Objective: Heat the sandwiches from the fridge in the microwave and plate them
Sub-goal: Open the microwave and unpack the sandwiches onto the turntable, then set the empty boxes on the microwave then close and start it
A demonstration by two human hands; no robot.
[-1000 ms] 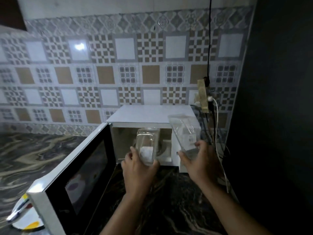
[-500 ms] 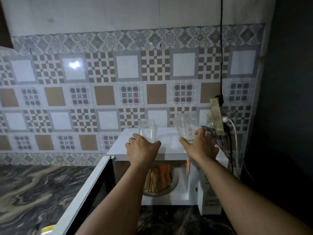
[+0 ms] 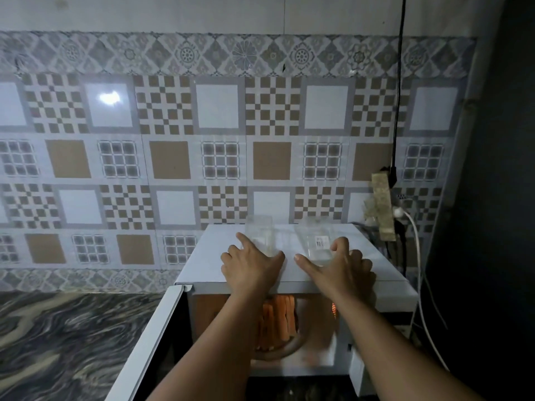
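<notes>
We find both hands up on the roof of the microwave, set apart from each other. The left hand curls its fingers round the base of a clear container, which stands upright. The right hand holds a second clear container the same way; this one carries a small printed label and also appears upright. Both containers look empty, though their clear walls make that hard to confirm.

Below the wrists the microwave door hangs open to the left. Inside the cavity, directly beneath the forearms, the sandwiches stand on edge on a round plate, lit orange by the interior lamp. The left forearm hides part of them.

In our judgement the loading step is done and the step in hand is parking the empty packaging on top of the oven. The door is not yet closed and heating has not begun.

The next move calls for both hands to let go without tipping the light containers, then draw back clear of the roof edge. The left hand is nearer the door and is best placed to swing it shut. The control panel lies below the right forearm, mostly hidden; we cannot read its settings.

A power strip with trailing cables hangs just beyond the right hand.
</notes>
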